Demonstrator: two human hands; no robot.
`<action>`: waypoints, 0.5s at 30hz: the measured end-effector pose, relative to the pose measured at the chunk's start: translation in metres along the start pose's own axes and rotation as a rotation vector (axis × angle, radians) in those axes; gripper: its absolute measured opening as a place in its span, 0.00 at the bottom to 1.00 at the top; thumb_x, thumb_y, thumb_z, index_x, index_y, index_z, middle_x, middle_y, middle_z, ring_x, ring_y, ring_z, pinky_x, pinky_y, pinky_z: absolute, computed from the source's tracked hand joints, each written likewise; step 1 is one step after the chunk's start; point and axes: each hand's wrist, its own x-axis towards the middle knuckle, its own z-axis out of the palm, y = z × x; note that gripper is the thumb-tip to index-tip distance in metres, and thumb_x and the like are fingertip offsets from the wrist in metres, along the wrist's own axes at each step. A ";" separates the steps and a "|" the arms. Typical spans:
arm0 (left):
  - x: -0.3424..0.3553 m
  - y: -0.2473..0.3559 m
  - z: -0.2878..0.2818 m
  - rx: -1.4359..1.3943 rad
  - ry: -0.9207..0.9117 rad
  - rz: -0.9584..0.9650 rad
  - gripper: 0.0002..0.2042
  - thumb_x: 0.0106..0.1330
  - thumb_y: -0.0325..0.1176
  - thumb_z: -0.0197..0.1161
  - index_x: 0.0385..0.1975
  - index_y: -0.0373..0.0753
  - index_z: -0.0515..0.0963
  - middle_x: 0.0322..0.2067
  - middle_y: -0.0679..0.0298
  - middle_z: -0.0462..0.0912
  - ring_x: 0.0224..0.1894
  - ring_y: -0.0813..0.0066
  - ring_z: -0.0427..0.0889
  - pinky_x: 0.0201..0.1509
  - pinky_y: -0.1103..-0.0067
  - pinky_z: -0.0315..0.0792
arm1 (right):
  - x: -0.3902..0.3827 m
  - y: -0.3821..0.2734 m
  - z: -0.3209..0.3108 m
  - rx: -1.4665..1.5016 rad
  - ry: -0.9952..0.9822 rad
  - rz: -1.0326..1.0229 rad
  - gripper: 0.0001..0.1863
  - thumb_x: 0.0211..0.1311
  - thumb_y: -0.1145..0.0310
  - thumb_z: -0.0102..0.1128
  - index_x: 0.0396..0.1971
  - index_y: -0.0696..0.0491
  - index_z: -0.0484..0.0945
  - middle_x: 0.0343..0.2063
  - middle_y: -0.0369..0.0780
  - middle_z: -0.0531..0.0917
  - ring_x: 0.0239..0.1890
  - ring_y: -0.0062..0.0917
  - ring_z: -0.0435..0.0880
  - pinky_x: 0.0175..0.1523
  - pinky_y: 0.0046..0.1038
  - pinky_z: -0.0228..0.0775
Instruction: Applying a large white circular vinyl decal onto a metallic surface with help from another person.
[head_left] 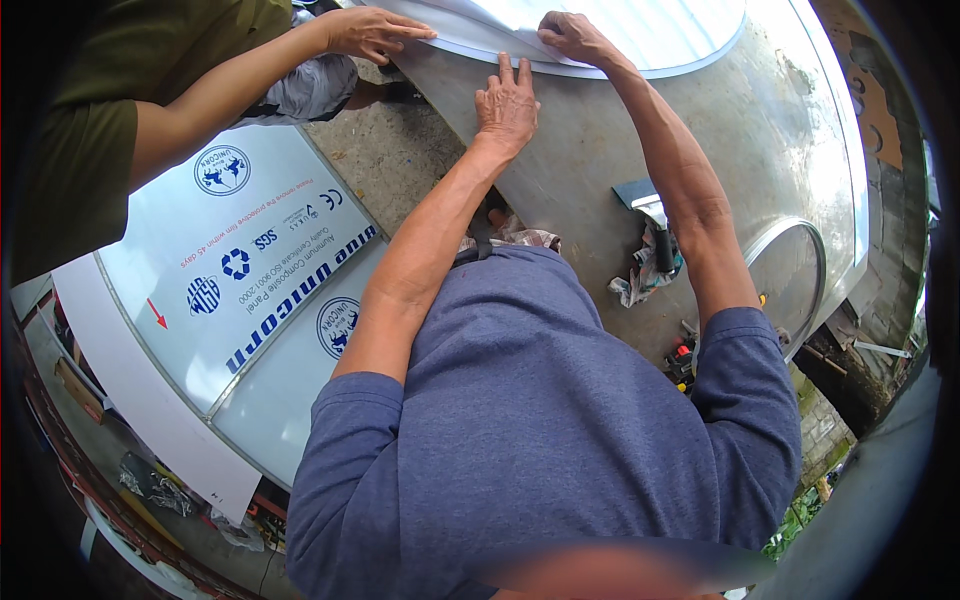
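Note:
A large white sheet with a rounded, bluish edge [640, 68] lies on the grey metal table [600, 130] at the top. My left hand [507, 108] rests at its near edge, fingers stretched out and touching the rim. Farther right, my right hand [575, 38] is over the sheet with its fingers curled closed; what they grip, if anything, is hidden. From the left, a co-worker's hand [375, 33] reaches flat to the sheet's edge, beside my left hand.
A wide-bladed scraper [663, 250] and a crumpled patterned rag [637, 280] lie on the table under my right forearm. Right of them sits a curved metal band [820, 265]. Printed, film-covered panels [290, 230] stand to my left. The co-worker [100, 120] stands close at the upper left.

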 end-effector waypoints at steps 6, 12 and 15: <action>0.005 0.016 0.000 -0.009 -0.016 0.038 0.38 0.56 0.40 0.72 0.66 0.39 0.61 0.67 0.41 0.60 0.51 0.53 0.79 0.48 0.62 0.77 | 0.001 0.040 -0.013 0.026 0.054 0.078 0.17 0.65 0.60 0.57 0.40 0.60 0.81 0.31 0.47 0.86 0.34 0.34 0.85 0.43 0.34 0.75; -0.001 0.002 -0.002 -0.010 -0.014 -0.010 0.39 0.55 0.42 0.71 0.67 0.40 0.61 0.67 0.39 0.59 0.49 0.50 0.80 0.47 0.62 0.78 | -0.010 -0.001 -0.017 -0.017 -0.120 -0.036 0.23 0.59 0.49 0.67 0.35 0.58 0.82 0.29 0.43 0.85 0.33 0.31 0.84 0.41 0.34 0.75; -0.001 0.004 -0.001 -0.018 0.006 -0.002 0.40 0.55 0.42 0.71 0.68 0.41 0.60 0.67 0.39 0.59 0.49 0.50 0.80 0.47 0.62 0.78 | -0.022 -0.005 -0.006 -0.154 -0.132 -0.063 0.18 0.58 0.54 0.68 0.36 0.56 0.82 0.32 0.43 0.84 0.37 0.33 0.83 0.44 0.35 0.74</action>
